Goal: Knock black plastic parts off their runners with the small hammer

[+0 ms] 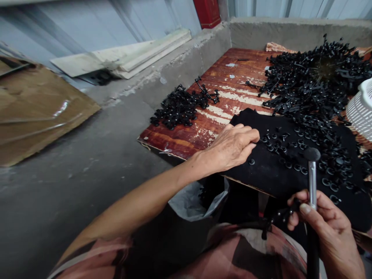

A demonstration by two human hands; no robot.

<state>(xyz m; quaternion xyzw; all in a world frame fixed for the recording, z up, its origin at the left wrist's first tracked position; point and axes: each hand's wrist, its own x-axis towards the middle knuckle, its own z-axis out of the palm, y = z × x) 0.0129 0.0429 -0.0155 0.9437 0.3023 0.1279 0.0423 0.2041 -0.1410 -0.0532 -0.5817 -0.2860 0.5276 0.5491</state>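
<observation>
My left hand rests at the left part of a black cloth, its fingers pinched together; whatever lies between them is hidden. Small black ring-shaped pieces are scattered over the cloth, several close to those fingertips. In my right hand, at the near edge of the table, is a hammer with a dark round head, a shiny metal neck and a black handle, held upright. Between the same hand's thumb and fingers I also grip a black jointed plastic part, which hangs out to the left.
The worn red-brown table carries a small pile of black parts at left and a large heap at back right. A white basket stands at the right edge. Below the table sits an open pale bag; cardboard is far left.
</observation>
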